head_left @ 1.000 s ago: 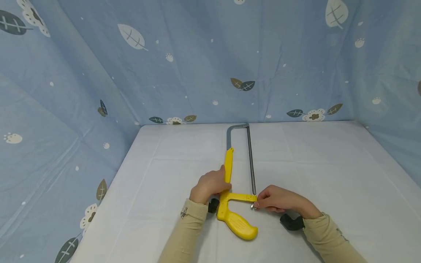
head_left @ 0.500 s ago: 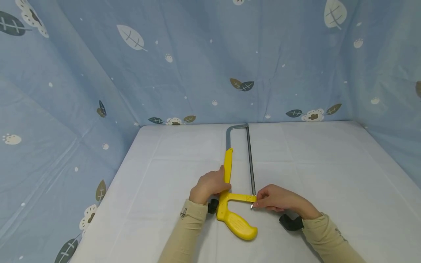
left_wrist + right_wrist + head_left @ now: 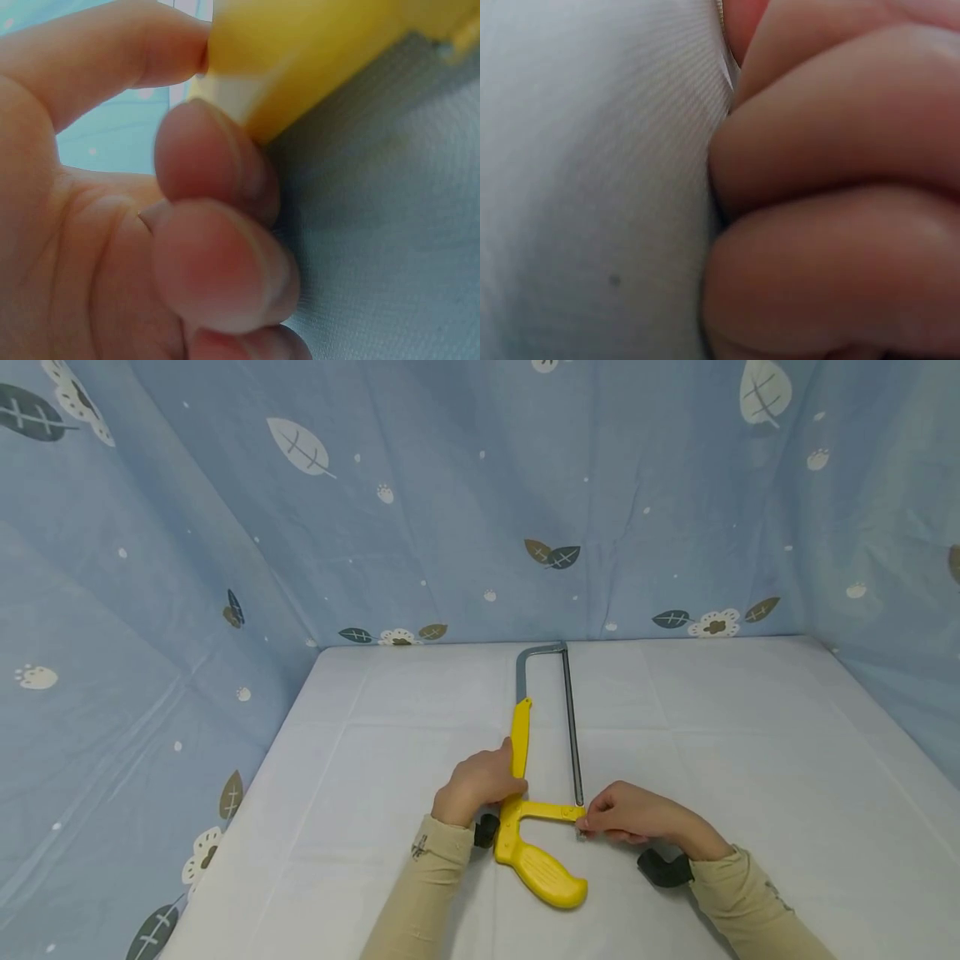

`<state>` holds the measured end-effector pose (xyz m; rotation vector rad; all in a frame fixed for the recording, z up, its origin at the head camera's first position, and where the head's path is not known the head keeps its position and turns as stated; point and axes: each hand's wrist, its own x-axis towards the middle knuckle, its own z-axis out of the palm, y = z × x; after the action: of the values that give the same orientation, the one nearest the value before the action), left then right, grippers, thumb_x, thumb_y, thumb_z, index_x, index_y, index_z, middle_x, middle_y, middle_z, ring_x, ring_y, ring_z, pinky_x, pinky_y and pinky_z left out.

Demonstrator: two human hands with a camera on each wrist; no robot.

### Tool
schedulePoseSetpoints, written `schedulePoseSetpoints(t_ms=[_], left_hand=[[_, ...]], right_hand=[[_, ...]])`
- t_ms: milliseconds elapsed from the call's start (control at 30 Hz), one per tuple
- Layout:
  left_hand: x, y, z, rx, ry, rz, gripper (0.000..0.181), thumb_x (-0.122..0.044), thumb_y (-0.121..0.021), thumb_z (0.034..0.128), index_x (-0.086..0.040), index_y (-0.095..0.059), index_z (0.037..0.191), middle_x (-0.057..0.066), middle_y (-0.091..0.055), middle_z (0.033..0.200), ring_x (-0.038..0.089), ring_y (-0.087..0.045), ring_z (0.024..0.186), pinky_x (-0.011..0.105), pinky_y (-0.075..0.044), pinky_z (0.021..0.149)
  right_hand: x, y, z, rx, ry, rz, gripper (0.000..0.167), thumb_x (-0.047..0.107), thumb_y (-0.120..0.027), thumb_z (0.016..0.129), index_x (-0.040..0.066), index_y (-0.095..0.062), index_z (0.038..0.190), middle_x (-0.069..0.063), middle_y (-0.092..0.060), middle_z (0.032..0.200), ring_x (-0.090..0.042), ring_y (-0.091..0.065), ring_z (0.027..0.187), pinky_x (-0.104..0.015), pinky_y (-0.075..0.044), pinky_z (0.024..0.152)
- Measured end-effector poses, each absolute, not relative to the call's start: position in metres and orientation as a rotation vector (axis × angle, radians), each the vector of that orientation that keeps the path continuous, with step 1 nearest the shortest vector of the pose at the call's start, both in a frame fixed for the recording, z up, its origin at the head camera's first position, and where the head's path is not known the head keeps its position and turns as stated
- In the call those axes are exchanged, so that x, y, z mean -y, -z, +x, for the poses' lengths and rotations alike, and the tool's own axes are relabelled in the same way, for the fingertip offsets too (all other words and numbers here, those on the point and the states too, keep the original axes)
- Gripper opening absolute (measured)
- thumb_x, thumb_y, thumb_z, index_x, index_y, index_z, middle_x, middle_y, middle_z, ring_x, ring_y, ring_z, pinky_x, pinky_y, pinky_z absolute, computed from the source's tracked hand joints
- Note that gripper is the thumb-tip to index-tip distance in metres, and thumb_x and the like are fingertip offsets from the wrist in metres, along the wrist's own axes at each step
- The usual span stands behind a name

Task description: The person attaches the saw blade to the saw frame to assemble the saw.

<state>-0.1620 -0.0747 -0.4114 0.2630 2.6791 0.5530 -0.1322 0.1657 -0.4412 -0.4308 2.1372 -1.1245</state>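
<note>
A hacksaw (image 3: 546, 875) with a yellow handle and grey front bow lies flat on the white-covered table. Its blade (image 3: 572, 727) runs along the right side of the frame. My left hand (image 3: 480, 783) grips the yellow frame bar above the handle; in the left wrist view the thumb and fingertips (image 3: 217, 262) close on the yellow frame (image 3: 315, 52). At the end of the lower arm, my right hand (image 3: 633, 812) pinches the small metal wing nut (image 3: 581, 835) behind the blade. Curled fingers (image 3: 832, 255) fill the right wrist view, which hides the nut.
The white tablecloth (image 3: 750, 777) spreads around the saw on both sides. A blue patterned curtain (image 3: 465, 527) hangs along the back and left edges. Black wrist mounts (image 3: 664, 868) sit on both wrists, close to the cloth.
The wing nut has turned slightly between my right finger and thumb, so its visible end looks different. My left hand and the hacksaw have stayed in place.
</note>
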Motion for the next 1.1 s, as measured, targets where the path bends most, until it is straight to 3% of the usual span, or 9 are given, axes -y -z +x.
schedulePoseSetpoints(t_ms=[333,600,1100], left_hand=[[0.0750,0.4093,-0.1603,-2.676,-0.564,0.260,0.078,-0.033,-0.059,0.0793,-0.006,-0.021,0.142,0.003,-0.052,0.073,0.016,-0.047,0.056,0.028,-0.037,0.049],[0.0748,0.4088,-0.1606,-2.680,-0.559,0.268,0.078,-0.033,-0.059,0.0789,-0.005,-0.022,0.142,0.003,-0.052,0.072,0.016,-0.047,0.056,0.028,-0.037,0.049],[0.0747,0.4083,-0.1605,-2.662,-0.567,0.249,0.080,-0.034,-0.059,0.0789,-0.007,-0.020,0.142,0.004,-0.051,0.070,0.016,-0.047,0.054,0.027,-0.037,0.048]], right_hand=[[-0.1646,0.4381,-0.1316,-2.115,1.126,-0.454,0.031,0.041,-0.060,0.081,0.011,-0.068,0.077,0.005,-0.035,0.044,-0.006,-0.023,0.033,-0.019,-0.021,0.033],[-0.1657,0.4372,-0.1302,-2.065,1.143,-0.497,0.031,0.035,-0.061,0.082,0.005,-0.062,0.075,0.005,-0.034,0.045,-0.007,-0.023,0.033,-0.020,-0.021,0.033],[-0.1660,0.4379,-0.1313,-2.118,1.151,-0.454,0.024,0.032,-0.067,0.078,0.008,-0.063,0.077,0.004,-0.036,0.046,-0.006,-0.026,0.035,-0.018,-0.022,0.034]])
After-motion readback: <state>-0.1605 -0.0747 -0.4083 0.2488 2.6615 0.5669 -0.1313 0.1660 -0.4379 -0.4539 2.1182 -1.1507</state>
